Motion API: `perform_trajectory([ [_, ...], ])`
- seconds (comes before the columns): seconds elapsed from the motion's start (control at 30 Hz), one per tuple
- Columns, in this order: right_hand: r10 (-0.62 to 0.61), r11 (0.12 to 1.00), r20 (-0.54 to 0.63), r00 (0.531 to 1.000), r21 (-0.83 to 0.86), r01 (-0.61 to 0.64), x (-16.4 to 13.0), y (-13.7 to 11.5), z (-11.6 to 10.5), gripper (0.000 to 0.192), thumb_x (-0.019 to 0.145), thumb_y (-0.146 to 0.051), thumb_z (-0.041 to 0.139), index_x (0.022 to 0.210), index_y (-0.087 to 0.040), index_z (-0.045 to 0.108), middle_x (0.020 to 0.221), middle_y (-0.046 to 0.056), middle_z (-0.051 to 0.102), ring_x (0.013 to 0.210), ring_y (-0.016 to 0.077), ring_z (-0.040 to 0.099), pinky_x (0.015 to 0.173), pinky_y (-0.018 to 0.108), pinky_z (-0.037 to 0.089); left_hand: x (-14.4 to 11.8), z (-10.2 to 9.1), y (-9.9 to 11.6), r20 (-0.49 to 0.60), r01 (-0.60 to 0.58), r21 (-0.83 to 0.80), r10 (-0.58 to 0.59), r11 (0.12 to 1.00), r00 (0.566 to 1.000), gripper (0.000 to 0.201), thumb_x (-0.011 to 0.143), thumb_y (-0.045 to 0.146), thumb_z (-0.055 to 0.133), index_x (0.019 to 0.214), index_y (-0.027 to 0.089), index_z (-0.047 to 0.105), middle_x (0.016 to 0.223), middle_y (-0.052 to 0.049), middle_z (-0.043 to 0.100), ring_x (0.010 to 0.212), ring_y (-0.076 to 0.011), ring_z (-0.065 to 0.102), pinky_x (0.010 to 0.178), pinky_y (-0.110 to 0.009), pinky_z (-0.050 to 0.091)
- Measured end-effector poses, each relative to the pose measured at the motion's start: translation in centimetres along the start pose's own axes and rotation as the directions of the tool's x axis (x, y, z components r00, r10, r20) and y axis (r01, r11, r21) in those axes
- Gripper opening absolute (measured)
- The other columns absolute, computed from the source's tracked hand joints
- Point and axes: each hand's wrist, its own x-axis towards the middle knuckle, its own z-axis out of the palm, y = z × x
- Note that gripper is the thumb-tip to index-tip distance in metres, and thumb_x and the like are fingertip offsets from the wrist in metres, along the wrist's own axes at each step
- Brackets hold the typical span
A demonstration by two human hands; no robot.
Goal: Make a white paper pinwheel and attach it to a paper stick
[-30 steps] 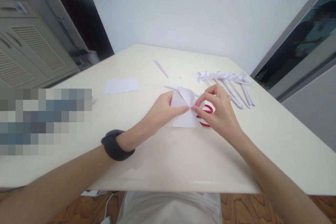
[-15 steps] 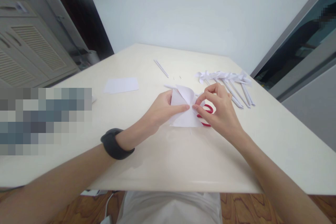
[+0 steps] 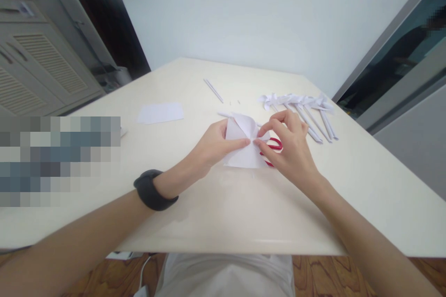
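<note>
One smooth, white paper (image 3: pixel 244 158) (its corner is curled) is pinched by the left hand (image 3: pixel 213 144) and right hand (image 3: pixel 290 141) over the table (image 3: pixel 223 218). One pair of red scissors (image 3: pixel 276 147) is partly covered.

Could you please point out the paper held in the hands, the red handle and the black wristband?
Held paper (image 3: pixel 244 158), head view: the flat lower part, below the thumbs.
Red handle (image 3: pixel 280 145), head view: the curved end of the upper loop.
Black wristband (image 3: pixel 151 191), head view: the middle of the band.
</note>
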Motion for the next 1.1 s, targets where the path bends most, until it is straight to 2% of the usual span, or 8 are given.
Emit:
perform_trajectory([
  [0.17, -0.164, 0.982, -0.016, 0.986, -0.098, 0.162, -0.7, -1.0, 0.2, 0.009, 0.085, -0.015, 0.050, 0.085, -0.022, 0.056, 0.096, 0.006, 0.052, 0.091, 0.0209, 0.050, 0.084, 0.040, 0.026, 0.1, -0.1, -0.2, -0.003, -0.009, 0.015, 0.009, 1.000, 1.000, 0.030, 0.070, 0.027, 0.065, 0.098, 0.016, 0.063, 0.093, -0.005, 0.067, 0.084, -0.0213, 0.063, 0.064, -0.027, 0.048],
  [0.33, -0.360, 0.920, -0.020, 0.933, -0.174, 0.351, -1.5, -1.9, 1.1, 0.003, 0.086, -0.023, 0.055, 0.086, -0.020, 0.057, 0.092, 0.006, 0.057, 0.087, 0.0202, 0.049, 0.082, 0.039, 0.026, 0.2, -0.2, -0.5, 0.011, -0.014, -0.010, 0.015, 1.000, 1.000, 0.021, 0.071, 0.024, 0.062, 0.091, 0.016, 0.063, 0.085, -0.003, 0.065, 0.077, -0.0173, 0.061, 0.060, -0.023, 0.045],
  [0.43, -0.396, 0.895, 0.016, 0.918, -0.215, 0.390, -2.0, -2.2, 2.0, 0.013, 0.085, -0.030, 0.059, 0.088, -0.018, 0.056, 0.094, 0.008, 0.058, 0.085, 0.0203, 0.049, 0.081, 0.038, 0.026, 0.1, -0.2, -0.6, -0.029, -0.005, 0.000, 0.005, 1.000, 1.000, 0.018, 0.070, 0.028, 0.065, 0.083, 0.016, 0.062, 0.077, 0.000, 0.063, 0.068, -0.0142, 0.059, 0.055, -0.021, 0.042],
  [0.57, -0.402, 0.890, 0.002, 0.915, -0.235, 0.392, -2.4, -2.6, 2.7, 0.005, 0.086, -0.023, 0.056, 0.085, -0.018, 0.056, 0.092, 0.006, 0.059, 0.081, 0.0178, 0.049, 0.080, 0.037, 0.028, 0.0, 0.0, -0.8, -0.036, -0.004, -0.008, 0.003, 1.000, 0.999, 0.016, 0.069, 0.028, 0.067, 0.076, 0.016, 0.060, 0.072, 0.001, 0.061, 0.065, -0.0130, 0.057, 0.053, -0.021, 0.040],
  [0.67, -0.339, 0.931, -0.050, 0.940, -0.160, 0.327, -2.3, -2.7, 2.5, 0.006, 0.087, -0.020, 0.054, 0.081, -0.019, 0.056, 0.089, 0.004, 0.059, 0.080, 0.0164, 0.050, 0.079, 0.036, 0.028, 0.0, 0.0, -0.7, -0.034, -0.023, -0.062, 0.021, 0.998, 0.999, 0.021, 0.072, 0.028, 0.066, 0.088, 0.016, 0.062, 0.083, -0.002, 0.066, 0.075, -0.0162, 0.061, 0.060, -0.023, 0.045],
  [0.83, -0.088, 0.995, -0.123, 0.989, 0.033, 0.093, -1.7, -2.6, 1.6, 0.006, 0.082, -0.022, 0.062, 0.078, -0.021, 0.058, 0.085, 0.001, 0.053, 0.081, 0.0163, 0.052, 0.078, 0.036, 0.027, 0.2, -0.1, -0.4, -0.047, -0.080, -0.139, 0.074, 0.987, 0.996, 0.029, 0.073, 0.028, 0.066, 0.098, 0.014, 0.061, 0.094, -0.007, 0.067, 0.090, -0.0215, 0.063, 0.074, -0.029, 0.049],
  [0.97, 0.083, 0.984, -0.087, 0.993, 0.162, -0.068, -1.2, -2.4, 1.1, 0.011, 0.079, -0.024, 0.066, 0.074, -0.021, 0.057, 0.082, 0.000, 0.052, 0.078, 0.0153, 0.052, 0.078, 0.035, 0.029, 0.2, -0.1, -0.2, -0.090, -0.114, -0.126, 0.104, 0.985, 0.991, 0.030, 0.074, 0.027, 0.066, 0.100, 0.014, 0.061, 0.098, -0.008, 0.067, 0.093, -0.0216, 0.062, 0.075, -0.029, 0.049],
  [1.1, 0.215, 0.938, -0.021, 0.976, 0.282, -0.201, -0.9, -2.3, 1.0, 0.013, 0.079, -0.026, 0.066, 0.072, -0.021, 0.056, 0.081, -0.001, 0.053, 0.077, 0.0147, 0.051, 0.078, 0.034, 0.033, 0.2, 0.0, -0.3, -0.144, -0.142, -0.029, 0.137, 0.989, 0.980, 0.027, 0.073, 0.027, 0.066, 0.097, 0.014, 0.063, 0.098, -0.007, 0.067, 0.089, -0.0205, 0.062, 0.072, -0.028, 0.049],
])
